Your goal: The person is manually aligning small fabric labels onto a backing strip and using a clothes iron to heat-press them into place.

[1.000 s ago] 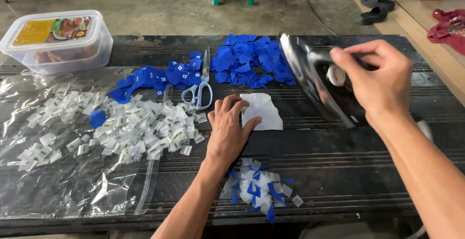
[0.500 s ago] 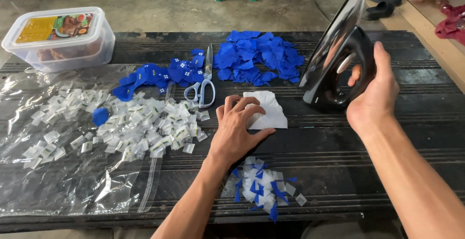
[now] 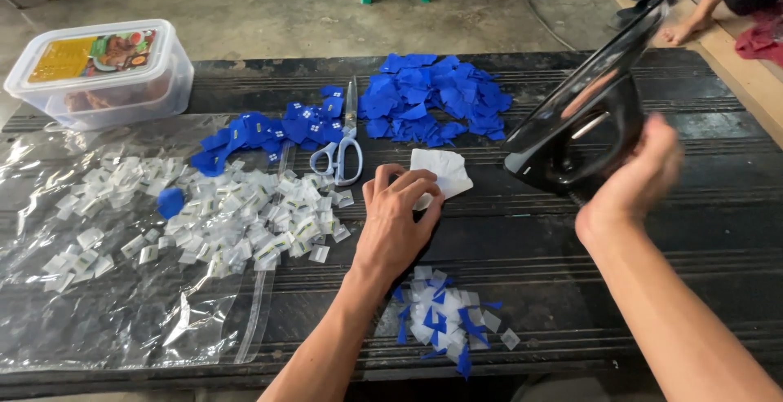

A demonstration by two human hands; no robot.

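Head view: left hand point(image 3: 397, 221) lies palm down on the dark table point(image 3: 652, 288), fingers curled, fingertips pressing the edge of a white cloth piece point(image 3: 444, 171). Right hand point(image 3: 632, 178) blurred beside the black iron point(image 3: 583, 129), which stands tipped on its heel just right of the cloth; grip cannot be told. Scissors point(image 3: 347, 145) lie between blue patch piles point(image 3: 432, 100). Clear small packets point(image 3: 236, 214) spread on plastic sheet, left.

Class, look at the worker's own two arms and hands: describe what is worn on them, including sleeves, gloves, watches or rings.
Both forearms are bare as far as the picture shows: no sleeves, gloves or watch. The left hand shows no ring or band. The right hand is blurred, so small items such as a ring cannot be ruled out there.
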